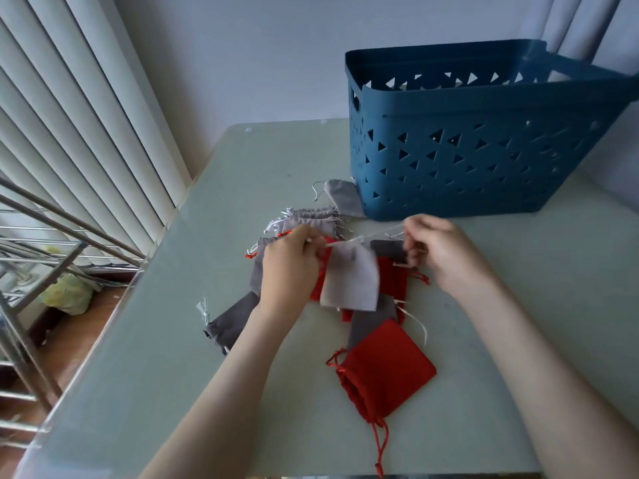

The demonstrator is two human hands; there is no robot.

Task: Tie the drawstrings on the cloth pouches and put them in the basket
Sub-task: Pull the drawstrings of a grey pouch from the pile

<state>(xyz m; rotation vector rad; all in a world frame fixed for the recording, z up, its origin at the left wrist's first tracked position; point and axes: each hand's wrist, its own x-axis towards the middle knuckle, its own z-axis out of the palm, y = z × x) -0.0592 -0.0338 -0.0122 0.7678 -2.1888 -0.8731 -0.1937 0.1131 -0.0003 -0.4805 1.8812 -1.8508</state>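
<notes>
**Grey pouch held up by its string between both hands**

At the centre of the frame a light grey pouch (349, 278) hangs above the pile, mouth at the top and closed bottom toward the lower edge, so its long axis runs nearly up and down the picture. Its white drawstring (380, 234) stretches sideways from the mouth, rising a little toward the right.

The left hand (290, 267) has its fingers curled in, pinching the pouch's upper left corner at the string. The right hand (439, 254) has its fingers bent and pinches the other end of the string.

Under the hands lie mixed red and grey pouches on the table (155, 357). A red pouch (387, 375) sits at lower centre, its gathered mouth pointing to the lower left. A dark grey pouch (231, 323) lies left of it.

The blue basket (484, 160) stands upright at the upper right. Its floor is hidden by the near wall, so I cannot tell what is in it. One grey pouch (342, 198) touches its lower left corner.
</notes>
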